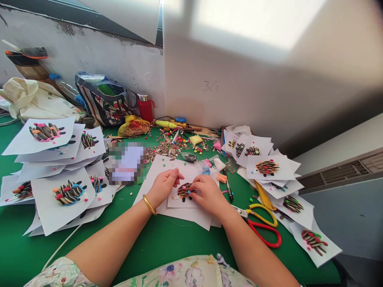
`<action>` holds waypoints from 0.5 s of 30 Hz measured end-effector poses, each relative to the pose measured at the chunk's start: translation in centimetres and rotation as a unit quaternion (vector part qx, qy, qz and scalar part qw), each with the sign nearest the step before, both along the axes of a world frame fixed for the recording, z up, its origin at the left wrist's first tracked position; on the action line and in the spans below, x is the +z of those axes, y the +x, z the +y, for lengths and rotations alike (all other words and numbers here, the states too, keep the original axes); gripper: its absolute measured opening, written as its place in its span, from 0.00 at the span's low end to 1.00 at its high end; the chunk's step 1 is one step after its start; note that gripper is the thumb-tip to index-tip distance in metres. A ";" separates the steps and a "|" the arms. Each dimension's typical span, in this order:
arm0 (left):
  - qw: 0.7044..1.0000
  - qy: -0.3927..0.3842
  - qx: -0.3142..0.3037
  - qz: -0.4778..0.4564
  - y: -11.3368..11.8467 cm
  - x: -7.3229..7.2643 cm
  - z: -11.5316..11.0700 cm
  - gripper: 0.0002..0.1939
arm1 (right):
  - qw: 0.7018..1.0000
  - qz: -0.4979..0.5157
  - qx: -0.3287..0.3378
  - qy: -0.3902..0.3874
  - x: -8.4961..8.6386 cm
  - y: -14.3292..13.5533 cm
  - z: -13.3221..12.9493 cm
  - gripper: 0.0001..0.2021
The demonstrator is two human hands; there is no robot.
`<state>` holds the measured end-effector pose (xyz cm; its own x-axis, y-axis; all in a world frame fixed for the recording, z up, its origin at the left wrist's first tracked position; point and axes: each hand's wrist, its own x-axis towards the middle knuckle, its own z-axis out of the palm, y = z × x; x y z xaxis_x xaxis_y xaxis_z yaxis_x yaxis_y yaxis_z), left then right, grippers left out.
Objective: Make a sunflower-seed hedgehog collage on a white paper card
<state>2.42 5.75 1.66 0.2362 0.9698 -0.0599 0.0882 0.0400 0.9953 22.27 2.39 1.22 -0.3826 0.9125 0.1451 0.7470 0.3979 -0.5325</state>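
My right hand (208, 194) reaches over a small white card (175, 202) that bears a hedgehog-like figure (183, 190) of striped sunflower seeds with black oval feet. Its thumb and fingers are pinched at the figure's right side, on a small blue ball (189, 192) that looks like soft clay. My left hand (166, 184) hovers at the card's upper left. Its fingertips are pressed together, and whatever may be between them is too small to make out. Under the card lie larger white paper sheets (149, 181).
Finished-looking seed cards lie stacked at left (42, 217) and right (327, 255). Scissors (263, 229) with yellow and red handles and a black pen (229, 188) lie right of my hand. Loose sunflower seeds (160, 149), a red flask (145, 109) and bags (104, 103) stand behind.
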 end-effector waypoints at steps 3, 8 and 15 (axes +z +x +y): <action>1.000 -0.001 -0.001 0.000 0.0 -0.2 0.0 0.28 | 1.000 0.003 -0.001 0.005 -0.2 -0.1 -0.1 0.06; 1.000 0.002 0.001 0.002 -0.1 -0.2 0.1 0.29 | 1.000 0.004 -0.011 0.004 0.0 -0.3 -0.2 0.08; 1.000 0.001 0.006 0.004 -0.1 -0.1 0.1 0.29 | 1.000 0.007 -0.008 0.001 0.2 -0.2 -0.2 0.05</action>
